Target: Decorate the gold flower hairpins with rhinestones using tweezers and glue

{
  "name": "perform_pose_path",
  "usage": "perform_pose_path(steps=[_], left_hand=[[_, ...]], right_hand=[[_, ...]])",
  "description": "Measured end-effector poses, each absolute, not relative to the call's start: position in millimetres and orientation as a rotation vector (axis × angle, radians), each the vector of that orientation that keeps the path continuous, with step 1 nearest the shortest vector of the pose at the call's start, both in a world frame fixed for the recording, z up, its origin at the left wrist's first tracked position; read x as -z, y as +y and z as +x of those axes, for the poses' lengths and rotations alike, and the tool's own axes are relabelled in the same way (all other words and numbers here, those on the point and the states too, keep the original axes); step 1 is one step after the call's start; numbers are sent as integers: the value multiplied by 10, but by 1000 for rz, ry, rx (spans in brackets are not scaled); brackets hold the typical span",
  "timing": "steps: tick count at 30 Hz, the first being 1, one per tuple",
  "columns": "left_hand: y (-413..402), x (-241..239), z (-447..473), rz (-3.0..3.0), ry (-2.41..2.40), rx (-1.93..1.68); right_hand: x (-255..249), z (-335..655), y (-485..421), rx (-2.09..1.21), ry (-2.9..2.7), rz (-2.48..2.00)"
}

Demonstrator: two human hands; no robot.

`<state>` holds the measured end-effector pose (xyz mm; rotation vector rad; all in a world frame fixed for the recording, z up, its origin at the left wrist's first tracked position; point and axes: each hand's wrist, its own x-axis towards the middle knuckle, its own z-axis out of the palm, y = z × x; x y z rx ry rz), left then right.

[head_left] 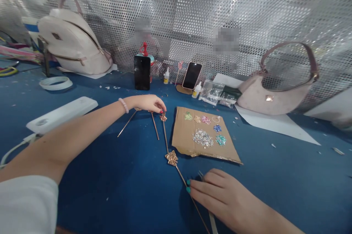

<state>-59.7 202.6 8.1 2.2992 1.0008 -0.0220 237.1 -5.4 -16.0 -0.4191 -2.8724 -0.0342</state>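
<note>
My left hand (150, 102) reaches to the middle of the table, its fingertips pinched on the butterfly head of a hairpin (165, 136). Two more gold hairpins lie by that hand, one with its stick (155, 125) under the wrist, the other (126, 124) farther left. Nearer to me is a hairpin with a gold butterfly (172, 158); the fingertips of my right hand (222, 195) touch its stick. Metal tweezers (212, 223) are tucked in my right hand, mostly hidden by it.
A cardboard sheet (183, 131) bears small piles of coloured rhinestones (202, 138). Behind stand two phones (142, 73), glue bottles (197, 90) and plastic bags (211, 91). A backpack (74, 39) and a handbag (275, 94) flank them. A white power bank (63, 114) lies left.
</note>
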Motion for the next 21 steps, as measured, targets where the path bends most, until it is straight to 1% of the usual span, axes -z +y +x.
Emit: perform_pose_path(steps=[7,15,21], left_hand=[[2005,-59,-539,2413,1113,38],[2032,-280,-804,2440,1242,264],[2053,-260,-826,2411,1273,342]], right_hand=[[166,2376,-58,17,-2900,-418],[150,2367,-53,11,-2890,-412],[144,2364,-49,9,-2899,-417]])
